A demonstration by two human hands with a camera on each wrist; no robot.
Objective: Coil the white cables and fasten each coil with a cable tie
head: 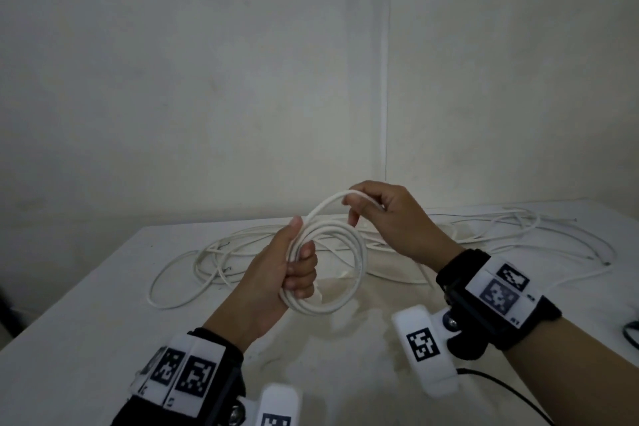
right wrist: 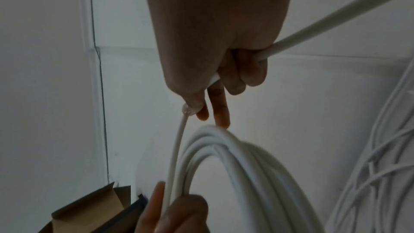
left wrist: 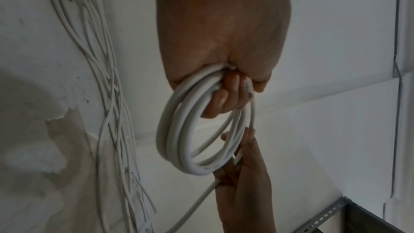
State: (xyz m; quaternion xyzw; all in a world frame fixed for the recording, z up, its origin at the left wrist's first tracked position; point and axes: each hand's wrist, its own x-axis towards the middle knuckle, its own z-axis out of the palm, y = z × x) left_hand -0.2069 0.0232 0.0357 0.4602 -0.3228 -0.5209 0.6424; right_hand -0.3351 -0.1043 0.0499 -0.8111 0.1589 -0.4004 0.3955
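Observation:
My left hand [head: 297, 263] grips a coil of thick white cable [head: 345, 252] of several loops, held upright above the table; the same coil [left wrist: 183, 141] hangs from the curled fingers [left wrist: 226, 98] in the left wrist view. My right hand [head: 377, 207] holds the free strand [head: 325, 204] of that cable just above and behind the coil, fingers curled round it. In the right wrist view the strand [right wrist: 336, 17] runs through that fist and down to the coil [right wrist: 235, 157]. No cable tie is visible.
A loose tangle of thinner white cables [head: 249, 249] lies on the white table [head: 86, 339] behind the hands and spreads to the right [head: 518, 228]. Walls meet in a corner behind. A metal shelf frame [left wrist: 336, 213] and brown cardboard [right wrist: 89, 208] show off the table.

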